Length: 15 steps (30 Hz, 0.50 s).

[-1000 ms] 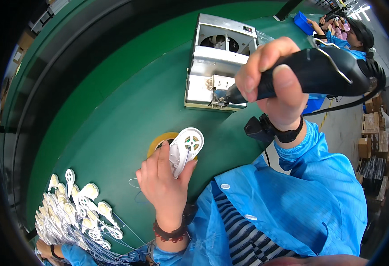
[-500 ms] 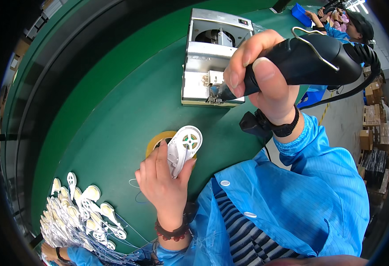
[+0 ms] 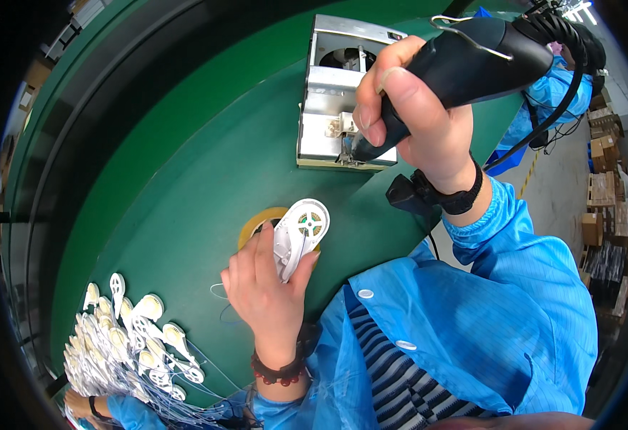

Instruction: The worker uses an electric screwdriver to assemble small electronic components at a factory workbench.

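Note:
My right hand (image 3: pixel 421 100) is wrapped round a black electric screwdriver (image 3: pixel 471 61) with a wire hanging hook and a coiled cord. Its nose points down at the front outlet of a metal screw feeder (image 3: pixel 322 147); whether a screw is on the tip is too small to tell. Nearer to me, my left hand (image 3: pixel 264 287) grips a white plastic housing (image 3: pixel 285 244), thumb on one side and fingers on the other. The housing has a round end with a spoked opening and a thin wire. It rests on a yellow ring (image 3: pixel 248 233), partly covered by my fingers.
A heap of white housings (image 3: pixel 117 344) with trailing wires lies at the lower left of the green table (image 3: pixel 185 208). Another person's hand (image 3: pixel 79 405) is beside it. At the upper right is a co-worker's blue sleeve (image 3: pixel 561 86). Cardboard boxes (image 3: pixel 604 150) stand beyond.
The screwdriver's rear end has swung left and away from me, its nose staying at the feeder outlet. My left hand and the housing have barely moved. The co-worker at upper right has shifted.

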Motion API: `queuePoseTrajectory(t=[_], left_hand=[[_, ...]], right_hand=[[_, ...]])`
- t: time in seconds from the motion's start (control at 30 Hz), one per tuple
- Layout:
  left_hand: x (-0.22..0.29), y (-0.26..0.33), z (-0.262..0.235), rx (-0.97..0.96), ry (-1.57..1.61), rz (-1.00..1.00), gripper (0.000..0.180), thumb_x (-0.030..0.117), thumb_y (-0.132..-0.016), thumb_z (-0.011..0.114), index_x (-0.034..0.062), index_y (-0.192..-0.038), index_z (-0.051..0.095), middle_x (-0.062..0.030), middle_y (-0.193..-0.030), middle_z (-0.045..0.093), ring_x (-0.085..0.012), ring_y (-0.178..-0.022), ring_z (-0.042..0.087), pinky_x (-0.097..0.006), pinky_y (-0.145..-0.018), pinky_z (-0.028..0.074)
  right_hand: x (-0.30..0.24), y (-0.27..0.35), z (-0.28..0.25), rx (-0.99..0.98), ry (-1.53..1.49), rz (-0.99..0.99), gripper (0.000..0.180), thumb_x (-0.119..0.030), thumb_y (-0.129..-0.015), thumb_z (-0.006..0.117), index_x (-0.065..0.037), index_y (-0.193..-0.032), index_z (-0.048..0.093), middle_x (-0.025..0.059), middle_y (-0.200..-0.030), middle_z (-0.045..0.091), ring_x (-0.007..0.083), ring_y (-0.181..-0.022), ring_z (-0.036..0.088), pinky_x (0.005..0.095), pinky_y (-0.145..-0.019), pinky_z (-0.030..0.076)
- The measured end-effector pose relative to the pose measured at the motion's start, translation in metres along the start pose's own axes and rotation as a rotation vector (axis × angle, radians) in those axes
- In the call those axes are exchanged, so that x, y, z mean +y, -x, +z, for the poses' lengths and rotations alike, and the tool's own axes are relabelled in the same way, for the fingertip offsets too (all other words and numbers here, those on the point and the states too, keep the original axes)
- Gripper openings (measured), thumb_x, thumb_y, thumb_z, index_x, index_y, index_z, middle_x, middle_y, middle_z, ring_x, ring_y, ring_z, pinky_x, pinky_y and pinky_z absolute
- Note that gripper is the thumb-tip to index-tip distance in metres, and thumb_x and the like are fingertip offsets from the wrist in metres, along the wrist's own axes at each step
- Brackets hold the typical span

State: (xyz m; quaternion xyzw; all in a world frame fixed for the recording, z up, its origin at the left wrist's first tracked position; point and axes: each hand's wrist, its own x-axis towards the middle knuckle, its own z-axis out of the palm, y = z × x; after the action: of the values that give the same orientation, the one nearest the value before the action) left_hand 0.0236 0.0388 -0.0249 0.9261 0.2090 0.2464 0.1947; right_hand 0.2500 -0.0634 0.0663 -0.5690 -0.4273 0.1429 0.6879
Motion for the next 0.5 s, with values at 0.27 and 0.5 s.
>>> queuePoseTrajectory(t=[0.27, 0.5], left_hand=[[-0.002, 0.002, -0.001, -0.012, 0.026, -0.031, 0.067, 0.036, -0.066, 0.085, 0.0061, -0.122, 0.063, -0.0065, -0.108, 0.064, -0.0245, -0.087, 0.058, -0.037, -0.073, 0.04], [-0.008, 0.004, -0.003, 0.009, 0.052, -0.027, 0.067, 0.03, -0.065, 0.085, 0.0052, -0.123, 0.061, -0.0085, -0.109, 0.065, -0.025, -0.089, 0.059, -0.037, -0.075, 0.041]], right_hand=[[-0.001, 0.017, 0.003, -0.079, -0.157, -0.077, 0.024, -0.031, -0.097, 0.053, -0.007, -0.099, 0.049, 0.0106, -0.071, 0.056, 0.0148, -0.053, 0.051, 0.0303, -0.049, 0.041], [-0.034, 0.032, 0.058, -0.269, -0.388, 0.033, 0.047, -0.047, -0.088, 0.071, -0.009, -0.101, 0.046, 0.0056, -0.075, 0.059, 0.0151, -0.058, 0.055, 0.03, -0.055, 0.045]])
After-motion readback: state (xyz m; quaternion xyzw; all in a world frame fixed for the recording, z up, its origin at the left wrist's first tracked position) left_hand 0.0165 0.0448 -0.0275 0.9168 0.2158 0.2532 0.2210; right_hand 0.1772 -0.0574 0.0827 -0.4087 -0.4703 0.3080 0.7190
